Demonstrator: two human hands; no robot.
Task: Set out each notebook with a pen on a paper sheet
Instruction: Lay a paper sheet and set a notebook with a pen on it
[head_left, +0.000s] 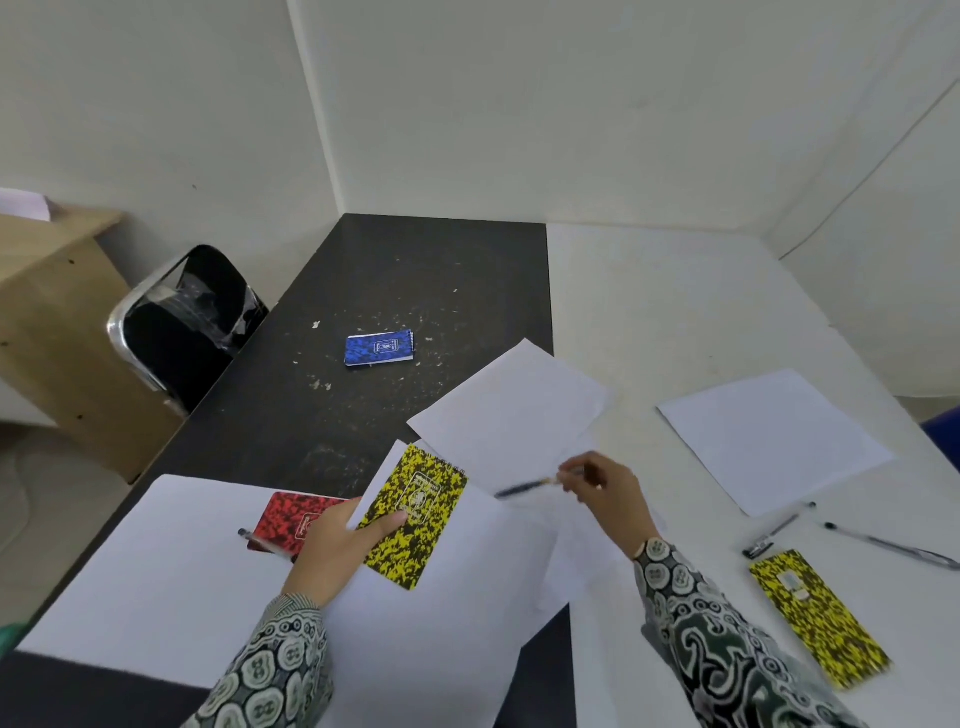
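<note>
My left hand (337, 551) grips a yellow-and-black notebook (415, 512) over a paper sheet (457, 613) in the middle. My right hand (605, 491) holds a dark pen (522, 488), blurred, just right of that notebook. A red notebook (296, 514) with a pen (262, 543) lies on the left paper sheet (166, 587), partly hidden by my left hand. A blue notebook (379, 347) lies alone on the black table. A second yellow notebook (818, 618) lies at the right, with two pens (779, 530) (891, 545) beside it.
Two more bare paper sheets lie further out, one (511, 405) in the middle and one (774, 439) on the white table (675, 312). The black table (405, 270) meets the wall corner. A black chair (182, 322) and a wooden desk (47, 312) stand to the left.
</note>
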